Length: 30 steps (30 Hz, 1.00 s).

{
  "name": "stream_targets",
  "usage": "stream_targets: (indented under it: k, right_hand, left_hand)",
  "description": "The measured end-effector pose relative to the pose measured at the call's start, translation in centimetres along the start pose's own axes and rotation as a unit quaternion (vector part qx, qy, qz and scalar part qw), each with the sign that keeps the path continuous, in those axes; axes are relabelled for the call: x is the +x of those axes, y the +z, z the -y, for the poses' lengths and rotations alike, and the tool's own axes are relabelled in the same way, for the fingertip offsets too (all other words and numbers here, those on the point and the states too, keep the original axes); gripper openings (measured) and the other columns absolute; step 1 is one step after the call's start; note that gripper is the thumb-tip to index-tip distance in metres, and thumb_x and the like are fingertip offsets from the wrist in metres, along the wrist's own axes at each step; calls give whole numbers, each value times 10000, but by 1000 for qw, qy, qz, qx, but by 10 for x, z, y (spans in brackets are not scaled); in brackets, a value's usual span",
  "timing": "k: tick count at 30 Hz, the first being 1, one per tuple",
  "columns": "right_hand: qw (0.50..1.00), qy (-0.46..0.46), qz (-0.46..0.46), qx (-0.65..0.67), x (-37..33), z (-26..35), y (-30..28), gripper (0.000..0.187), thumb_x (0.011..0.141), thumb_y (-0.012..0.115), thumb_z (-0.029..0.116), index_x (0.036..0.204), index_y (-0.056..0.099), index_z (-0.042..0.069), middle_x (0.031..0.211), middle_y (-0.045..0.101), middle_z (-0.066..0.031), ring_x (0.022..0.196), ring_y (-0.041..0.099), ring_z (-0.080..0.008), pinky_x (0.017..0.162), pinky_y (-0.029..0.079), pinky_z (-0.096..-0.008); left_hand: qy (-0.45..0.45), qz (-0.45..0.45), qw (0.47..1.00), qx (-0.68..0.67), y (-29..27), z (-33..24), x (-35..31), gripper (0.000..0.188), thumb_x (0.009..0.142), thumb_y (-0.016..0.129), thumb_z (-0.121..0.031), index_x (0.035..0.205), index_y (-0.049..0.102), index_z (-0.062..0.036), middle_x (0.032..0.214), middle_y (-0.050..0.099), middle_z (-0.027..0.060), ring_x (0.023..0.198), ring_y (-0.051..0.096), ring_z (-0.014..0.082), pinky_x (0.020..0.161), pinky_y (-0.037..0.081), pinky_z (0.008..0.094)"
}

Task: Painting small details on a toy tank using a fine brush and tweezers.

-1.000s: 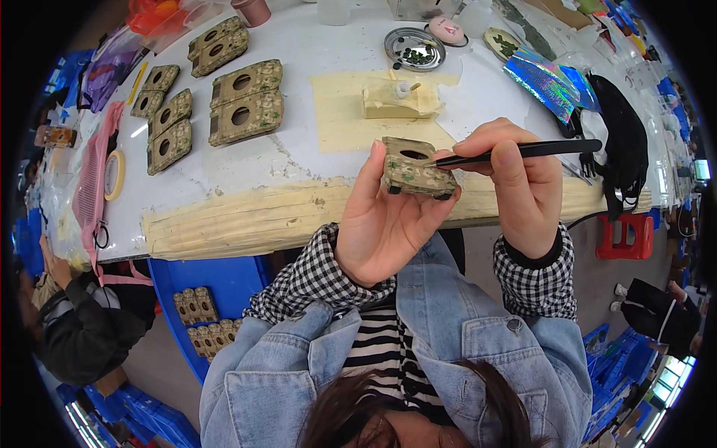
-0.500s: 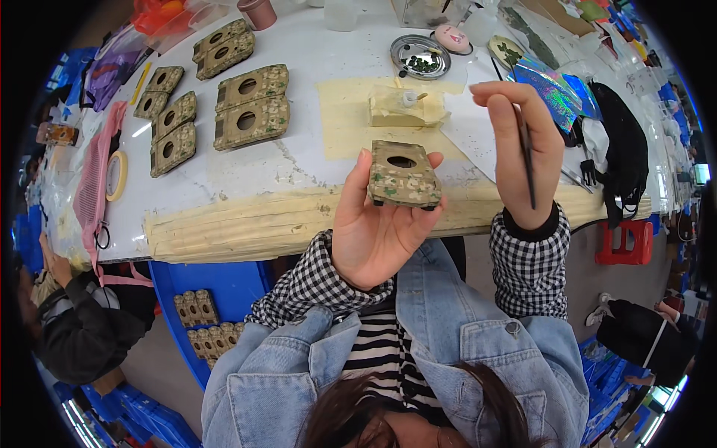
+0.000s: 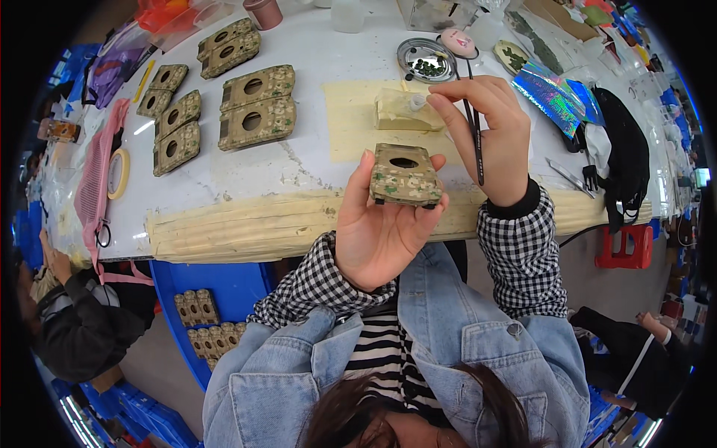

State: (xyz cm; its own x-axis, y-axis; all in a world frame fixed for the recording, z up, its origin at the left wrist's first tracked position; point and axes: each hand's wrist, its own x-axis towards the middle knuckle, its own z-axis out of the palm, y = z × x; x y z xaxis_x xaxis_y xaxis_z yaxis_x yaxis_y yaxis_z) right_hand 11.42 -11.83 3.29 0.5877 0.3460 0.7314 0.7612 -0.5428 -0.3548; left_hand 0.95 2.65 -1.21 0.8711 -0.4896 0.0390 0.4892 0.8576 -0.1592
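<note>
My left hand (image 3: 388, 243) holds up a camouflage-painted toy tank hull (image 3: 407, 183) by its sides, tilted, with a round dark hole on top. My right hand (image 3: 497, 142) is raised to the right of it. Slim black tweezers (image 3: 478, 149) are tucked in the right hand, tips pointing up. Its thumb and forefinger come together beside a small translucent cup (image 3: 416, 101). Whether they touch the cup or pinch something small, I cannot make out. The cup sits on a tape-covered block (image 3: 396, 112), partly hidden by the right hand.
Several camouflage hulls (image 3: 258, 119) lie at the left. A round metal dish (image 3: 407, 52) with small dark green pieces stands behind the block. Silver tweezers (image 3: 571, 178), a black bag (image 3: 624, 149) and iridescent film (image 3: 553, 97) lie right. Blue bin (image 3: 224, 272) below holds more hulls.
My right hand has moved left, to the block and its cup, carrying the tweezers. My left hand keeps the hull in nearly the same place.
</note>
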Motion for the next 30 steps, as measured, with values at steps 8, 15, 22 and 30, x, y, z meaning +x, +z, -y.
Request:
stream_targets:
  k: [8, 15, 22, 30]
  right_hand:
    - [972, 119, -52, 196, -11, 35, -31, 82, 845, 624, 11, 921, 615, -17, 816, 622, -69, 735, 584, -118, 647, 456, -229]
    - [881, 220, 21, 418, -23, 54, -33, 129, 949, 490, 102, 969, 483, -25, 819, 587, -77, 776, 610, -116, 715, 497, -228]
    - [879, 233, 20, 416, -23, 55, -30, 137, 946, 505, 117, 944, 489, -19, 800, 595, -74, 757, 613, -114, 697, 512, -232]
    - [891, 224, 32, 392, -23, 54, -32, 128, 939, 516, 108, 929, 494, -17, 795, 605, -79, 751, 617, -116, 694, 511, -228]
  left_hand:
    - [2, 4, 1000, -11, 2, 1, 0, 764, 927, 437, -477, 1359, 191, 103, 1151, 424, 178, 1069, 499, 260, 939, 495, 295]
    - [-13, -14, 999, -50, 1, 2, 0, 516, 950, 401, -455, 1243, 464, -35, 1172, 562, 152, 1092, 553, 319, 932, 505, 363]
    - [-11, -22, 999, -35, 1, 2, 0, 505, 949, 402, -456, 1230, 481, -44, 1151, 574, 148, 1085, 558, 319, 929, 506, 359]
    - [-13, -15, 999, -36, 0, 2, 1, 506, 950, 402, -457, 1236, 477, -47, 1156, 572, 144, 1086, 558, 320, 925, 509, 360]
